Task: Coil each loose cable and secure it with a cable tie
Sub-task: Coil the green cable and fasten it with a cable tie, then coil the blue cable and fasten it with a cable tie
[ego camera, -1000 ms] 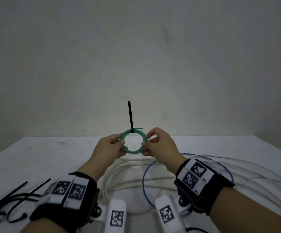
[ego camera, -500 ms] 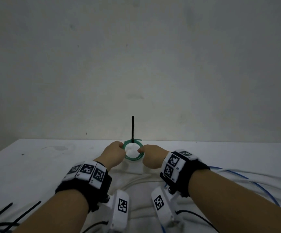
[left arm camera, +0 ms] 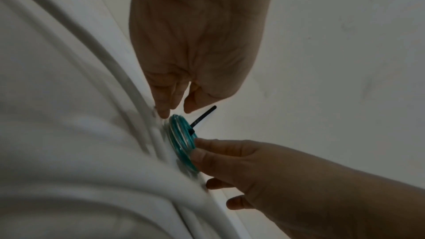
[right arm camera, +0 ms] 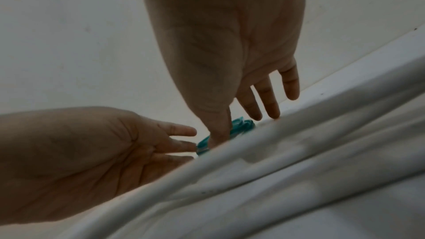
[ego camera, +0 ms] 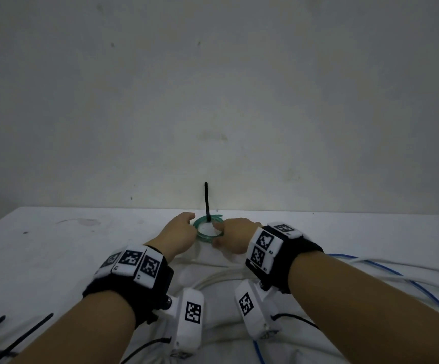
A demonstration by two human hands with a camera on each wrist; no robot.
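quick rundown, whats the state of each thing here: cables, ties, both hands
green cable: coiled, tied, lying on the table
black cable tie: closed round the coil, tail sticking up
left hand: open beside the coil
right hand: pinching the coil's rim
white cable: loose
blue cable: loose
spare ties: unused

White cables [left arm camera: 76,134] blur in both wrist views; the right thumb [right arm camera: 219,130] hides part of the green coiled cable [right arm camera: 242,124].
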